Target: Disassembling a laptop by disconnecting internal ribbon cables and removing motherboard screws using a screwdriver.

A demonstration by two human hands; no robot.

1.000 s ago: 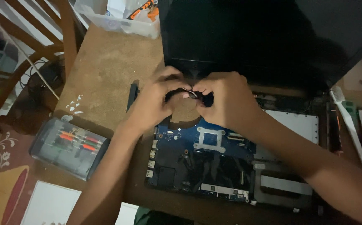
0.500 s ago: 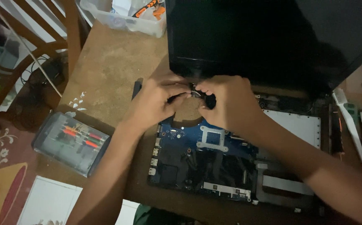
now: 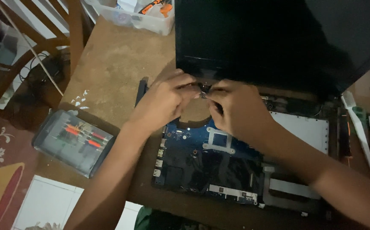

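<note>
Crowding worn brown wooden table [image 3: 112, 72]

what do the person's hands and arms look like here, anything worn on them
Both the left hand and the right hand are bare, with no gloves, rings or watch visible. Both forearms are uncovered right to the frame edge, so no sleeves show.

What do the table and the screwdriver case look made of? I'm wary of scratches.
Table: probably wood or board, matte brown, worn and speckled, with pale chips. Screwdriver case: seemingly clear plastic; the red-handled tools inside show through its glossy lid.
</note>
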